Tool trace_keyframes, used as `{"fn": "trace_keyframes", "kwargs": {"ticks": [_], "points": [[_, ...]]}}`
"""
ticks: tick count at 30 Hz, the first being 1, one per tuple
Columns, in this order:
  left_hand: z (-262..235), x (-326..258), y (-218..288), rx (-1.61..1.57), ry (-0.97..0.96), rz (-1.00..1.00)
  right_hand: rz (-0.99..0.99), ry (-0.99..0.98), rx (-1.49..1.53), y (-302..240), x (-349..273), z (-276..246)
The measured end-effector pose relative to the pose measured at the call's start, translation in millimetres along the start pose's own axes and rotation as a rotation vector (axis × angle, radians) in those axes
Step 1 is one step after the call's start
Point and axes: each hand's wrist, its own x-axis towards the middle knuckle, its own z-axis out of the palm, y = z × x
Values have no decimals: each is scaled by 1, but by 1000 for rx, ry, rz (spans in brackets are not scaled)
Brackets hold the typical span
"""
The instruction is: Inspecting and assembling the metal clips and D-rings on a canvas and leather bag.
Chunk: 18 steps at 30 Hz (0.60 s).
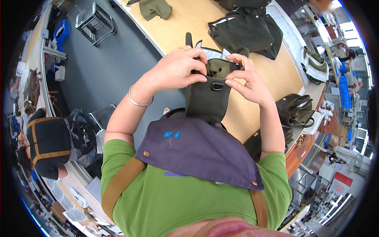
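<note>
Wooden table [252, 102] is running from 12 down to 4 o'clock, w/ grey floor [114, 67] lying at 10–11. Person's green shirt and purple apron bib [197, 148] are filling 6 o'clock. Black bag w/ tan straps [49, 140] is sitting at 9, on a side bench. Dark green finished bags [246, 29] are lying on the table at 1 o'clock; another bag [295, 110] is resting at 3, near the table edge. Metal stool [96, 21] is standing at 11.

Small olive bag [209, 93] is being held up at centre, above the table edge and just over the apron, its opening facing up, metal ring [217, 85] showing on the front.

Left hand [177, 69] is gripping the bag's top-left rim, fingers curled tight over the edge, ring on one finger, silver bangle [138, 100] on the wrist. Right hand [246, 81] is pinching the top-right rim btwn thumb and fingers, closed on the fabric.
</note>
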Motion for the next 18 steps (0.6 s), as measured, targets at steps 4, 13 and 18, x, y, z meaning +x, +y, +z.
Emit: {"fn": "trace_keyframes", "kwargs": {"ticks": [4,13,18], "points": [[3,3,-15,-8,-23,3,65,-35,130,11,-3,4],[-5,-4,-11,62,-101,-39,1,22,64,1,-5,2],[-1,7,17,132,21,-12,-38,-45,36,7,10,1]]}}
